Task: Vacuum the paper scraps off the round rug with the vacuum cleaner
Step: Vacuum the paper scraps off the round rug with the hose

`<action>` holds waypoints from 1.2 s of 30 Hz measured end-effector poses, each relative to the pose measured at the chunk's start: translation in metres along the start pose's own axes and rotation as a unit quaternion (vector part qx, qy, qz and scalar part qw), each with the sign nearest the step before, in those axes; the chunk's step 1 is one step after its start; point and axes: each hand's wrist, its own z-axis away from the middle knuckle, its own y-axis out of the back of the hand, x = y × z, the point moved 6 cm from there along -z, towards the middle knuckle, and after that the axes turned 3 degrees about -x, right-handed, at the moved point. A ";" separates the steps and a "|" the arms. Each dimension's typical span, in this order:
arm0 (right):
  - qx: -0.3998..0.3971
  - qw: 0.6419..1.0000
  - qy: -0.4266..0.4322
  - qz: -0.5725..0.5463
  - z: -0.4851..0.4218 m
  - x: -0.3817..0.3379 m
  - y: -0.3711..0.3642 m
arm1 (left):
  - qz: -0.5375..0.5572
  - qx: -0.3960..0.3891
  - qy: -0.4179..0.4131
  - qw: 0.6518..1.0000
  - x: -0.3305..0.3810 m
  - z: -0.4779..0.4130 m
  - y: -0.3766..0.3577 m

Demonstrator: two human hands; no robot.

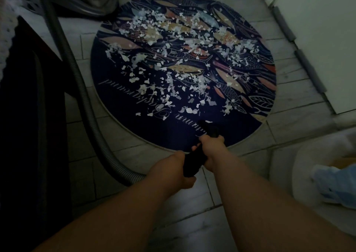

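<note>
Your left grip (179,169) holds the rear of the black vacuum wand (192,162), fingers curled under it; your right grip (211,149) is wrapped round the same wand just ahead of the left; both forearms come in from the bottom edge. The wand points away from you, its front end over the near edge of the round rug (146,134); too dark to tell if it touches the rug. The rug is dark blue with fish, leaves and script lettering, lying flat on the tiled floor (119,174). White paper scraps (173,39) lie all over the rug's middle and far half, thickest across the far band, thinner toward you; one scrap sits just beside the wand's front end. A grey ribbed hose (81,89) runs from the vacuum body (90,3) at top left, down the floor left of the rug, curving toward your left grip. White door (317,39) on the right; grey foam strips (308,72) along its edge; light blue cloth (331,184) at lower right; dark furniture (28,116) on the left.
</note>
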 end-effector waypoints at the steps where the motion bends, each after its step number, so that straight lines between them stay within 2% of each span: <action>1: -0.003 1.000 -0.002 0.005 -0.001 -0.001 0.003 | 0.000 0.000 0.004 1.000 0.003 0.000 -0.001; 11: -0.013 1.000 -0.007 0.014 -0.007 0.013 0.008 | 0.025 0.016 0.026 0.999 0.000 0.002 -0.021; 20: -0.054 0.998 0.012 0.009 -0.014 0.016 0.039 | -0.015 0.079 0.034 0.996 0.031 0.012 -0.044; 26: -0.101 0.994 -0.016 0.023 0.000 0.035 0.018 | -0.026 0.098 0.080 0.992 0.013 0.036 -0.044; 36: -0.114 0.993 -0.006 0.031 0.011 0.039 -0.021 | 0.008 0.130 0.076 0.989 -0.022 0.042 -0.029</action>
